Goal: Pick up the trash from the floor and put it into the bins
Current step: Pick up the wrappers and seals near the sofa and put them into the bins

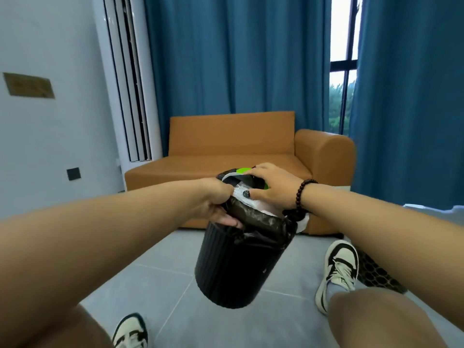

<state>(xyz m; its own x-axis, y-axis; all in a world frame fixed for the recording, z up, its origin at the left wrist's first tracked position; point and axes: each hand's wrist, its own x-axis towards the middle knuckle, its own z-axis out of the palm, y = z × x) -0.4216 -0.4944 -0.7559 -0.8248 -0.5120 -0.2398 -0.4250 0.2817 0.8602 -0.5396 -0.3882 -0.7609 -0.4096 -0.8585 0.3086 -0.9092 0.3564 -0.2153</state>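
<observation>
My left hand (218,202) grips the near rim of the black ribbed bin (241,262), fingers curled over the bunched black liner bag (253,217). The bin is tilted, its mouth leaning away from me. My right hand (271,187) lies on the trash (242,190) heaped at the mouth, fingers spread over white plastic and something green; I cannot tell whether they pinch anything. Grey floor tiles (160,285) lie bare to the bin's left. The orange sofa (226,156) stands just behind, and my right sneaker (339,267) is near the bin's right side.
</observation>
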